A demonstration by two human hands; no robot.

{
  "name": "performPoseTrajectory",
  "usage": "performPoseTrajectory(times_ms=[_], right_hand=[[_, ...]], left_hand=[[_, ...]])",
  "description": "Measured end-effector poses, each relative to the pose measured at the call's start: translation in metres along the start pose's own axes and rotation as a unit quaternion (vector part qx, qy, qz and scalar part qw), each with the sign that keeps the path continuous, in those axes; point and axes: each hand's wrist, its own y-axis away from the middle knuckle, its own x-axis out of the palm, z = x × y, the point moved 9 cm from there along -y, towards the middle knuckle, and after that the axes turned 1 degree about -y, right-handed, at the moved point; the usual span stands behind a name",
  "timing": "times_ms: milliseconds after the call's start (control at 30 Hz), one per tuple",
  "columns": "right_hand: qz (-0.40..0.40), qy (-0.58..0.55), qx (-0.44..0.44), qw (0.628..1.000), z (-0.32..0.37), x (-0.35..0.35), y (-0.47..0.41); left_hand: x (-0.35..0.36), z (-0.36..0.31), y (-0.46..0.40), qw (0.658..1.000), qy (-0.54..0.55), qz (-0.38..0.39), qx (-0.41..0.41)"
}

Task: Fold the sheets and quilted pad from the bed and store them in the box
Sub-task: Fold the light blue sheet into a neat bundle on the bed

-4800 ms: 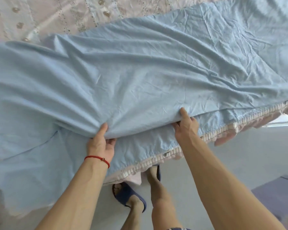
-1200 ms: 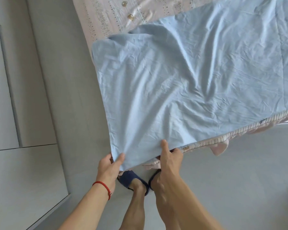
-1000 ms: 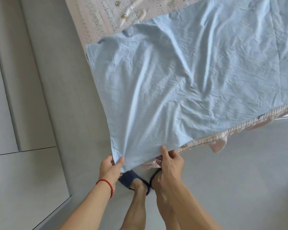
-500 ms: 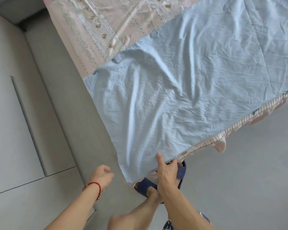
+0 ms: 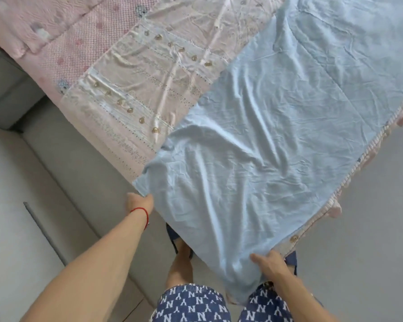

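A light blue sheet (image 5: 261, 145), folded over itself, lies across the bed and hangs off its near corner. My left hand (image 5: 139, 203), with a red string at the wrist, grips the sheet's left corner at the bed's edge. At the near corner my right hand (image 5: 269, 263) holds the sheet's edge, thumb on top. Under the blue sheet lies a pale pink sheet with small gold motifs (image 5: 149, 73). A pink quilted pad (image 5: 44, 26) shows at the far left. No box is in view.
A ruffled pink and white trim (image 5: 349, 168) runs along the bed's right edge. Grey floor (image 5: 358, 252) spreads to the right. A grey panelled wall or wardrobe (image 5: 21, 205) stands close on the left. My legs and blue slippers (image 5: 172, 238) are at the bed's corner.
My left hand, free half a second ago, has reached up and taken the sheet's left corner. My right hand has slid along the near edge. I have shifted around the bed's corner.
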Motion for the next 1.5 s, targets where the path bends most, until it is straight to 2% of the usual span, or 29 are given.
performPoseTrajectory(times_ms=[67,133,200,300,367,467,600,700,867,967,1100,1200,1300,1367,1500], right_hand=[[-0.051,-0.026,0.001,0.998,-0.007,0.0,-0.001],[-0.119,-0.1,0.016,0.988,-0.02,0.006,0.014],[-0.171,-0.164,0.032,0.971,-0.03,0.015,0.038],[-0.222,-0.202,0.049,0.953,-0.043,0.029,0.069],[-0.256,-0.205,0.04,0.944,-0.044,0.034,0.085],[-0.314,-0.193,0.034,0.929,-0.044,0.036,0.111],[-0.373,-0.193,0.046,0.906,-0.052,0.037,0.139],[-0.36,-0.21,-0.001,0.909,-0.044,0.042,0.145],[-0.419,-0.237,-0.048,0.875,-0.045,0.021,0.187],[-0.435,-0.228,-0.066,0.869,-0.049,0.001,0.204],[-0.406,-0.171,-0.069,0.895,-0.048,-0.008,0.216],[-0.43,-0.206,-0.097,0.874,-0.048,-0.014,0.228],[-0.375,-0.232,-0.046,0.896,-0.072,-0.002,0.208],[-0.349,-0.247,-0.025,0.904,-0.09,0.006,0.191],[-0.39,-0.244,-0.06,0.886,-0.077,-0.003,0.216]], left_hand=[[-0.002,0.001,-0.064,0.997,0.037,0.031,-0.058],[0.002,-0.009,-0.091,0.987,0.092,0.103,-0.08],[0.001,-0.034,-0.075,0.973,0.13,0.163,-0.097],[0.01,-0.045,-0.073,0.939,0.195,0.24,-0.15],[0.012,-0.041,-0.072,0.912,0.238,0.273,-0.193],[0.008,-0.03,-0.074,0.88,0.304,0.296,-0.213],[-0.021,0.0,-0.071,0.879,0.332,0.309,-0.145],[-0.052,0.006,-0.073,0.91,0.293,0.291,-0.045],[-0.113,-0.035,-0.057,0.94,0.203,0.245,0.124],[-0.142,-0.062,-0.047,0.951,0.119,0.213,0.19],[-0.164,-0.083,-0.06,0.962,0.038,0.167,0.213],[-0.164,-0.09,-0.055,0.961,0.026,0.159,0.223],[-0.169,-0.08,-0.023,0.962,-0.012,0.16,0.219],[-0.172,-0.074,-0.013,0.963,-0.008,0.159,0.217],[-0.176,-0.077,-0.011,0.962,0.069,0.184,0.191]])
